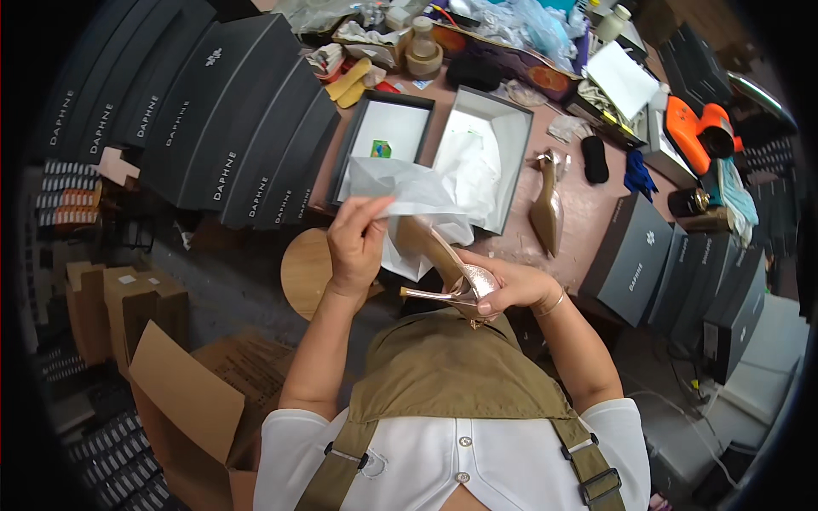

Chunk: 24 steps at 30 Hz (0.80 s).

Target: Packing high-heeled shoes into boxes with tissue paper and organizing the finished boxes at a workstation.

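Observation:
My left hand (358, 238) pinches a sheet of white tissue paper (409, 192) and holds it over a gold high-heeled shoe (439, 255). My right hand (511, 289) grips that shoe by its glittery heel end, the thin heel pointing left. The toe of the shoe is hidden under the tissue. Just beyond my hands lies an open grey shoe box (515, 128) with more white tissue inside. Its lid (345, 153) rests upturned to the left, with a small green card in it. A second gold high-heeled shoe (547, 209) lies on the reddish table (596, 217) right of the box.
Stacks of dark grey shoe boxes (230, 119) fill the left, more (635, 255) stand on the right. Open cardboard cartons (196, 400) sit on the floor lower left, near a round wooden stool (307, 268). An orange tool (694, 132), tape roll (423, 60) and clutter crowd the far table.

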Each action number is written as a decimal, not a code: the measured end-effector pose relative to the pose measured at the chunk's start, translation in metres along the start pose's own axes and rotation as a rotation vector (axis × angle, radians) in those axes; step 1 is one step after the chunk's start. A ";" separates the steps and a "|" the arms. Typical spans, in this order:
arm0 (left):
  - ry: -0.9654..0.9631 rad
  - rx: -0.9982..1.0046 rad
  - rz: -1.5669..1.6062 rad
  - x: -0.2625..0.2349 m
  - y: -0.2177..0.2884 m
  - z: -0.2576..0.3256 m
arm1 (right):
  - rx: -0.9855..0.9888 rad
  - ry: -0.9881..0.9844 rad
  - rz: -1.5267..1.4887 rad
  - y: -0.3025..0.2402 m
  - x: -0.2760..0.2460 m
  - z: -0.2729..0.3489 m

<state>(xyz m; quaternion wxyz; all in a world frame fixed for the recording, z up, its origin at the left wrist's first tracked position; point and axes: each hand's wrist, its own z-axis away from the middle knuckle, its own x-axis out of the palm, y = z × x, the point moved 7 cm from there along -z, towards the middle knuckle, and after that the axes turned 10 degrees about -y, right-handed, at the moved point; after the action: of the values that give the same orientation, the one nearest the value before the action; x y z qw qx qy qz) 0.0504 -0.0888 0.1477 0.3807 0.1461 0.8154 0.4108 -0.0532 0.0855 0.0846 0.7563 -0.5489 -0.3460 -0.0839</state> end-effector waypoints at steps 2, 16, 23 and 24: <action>-0.238 0.128 0.029 0.009 0.034 0.012 | -0.126 0.017 -0.233 -0.010 0.027 0.001; -0.732 -0.491 0.814 0.080 0.028 0.133 | 0.343 0.693 1.173 0.037 0.123 0.039; -0.346 -0.674 1.406 0.105 0.033 0.191 | -0.082 0.547 1.046 0.027 0.197 0.075; -0.299 -0.654 1.406 0.104 0.041 0.192 | -0.180 0.523 0.943 0.026 0.202 0.087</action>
<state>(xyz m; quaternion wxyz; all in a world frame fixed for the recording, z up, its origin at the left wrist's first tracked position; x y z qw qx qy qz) 0.1200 0.1013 0.0562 0.1606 0.5617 0.3096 0.7502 0.0734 0.2235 0.2024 0.7228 -0.6678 0.1459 0.1015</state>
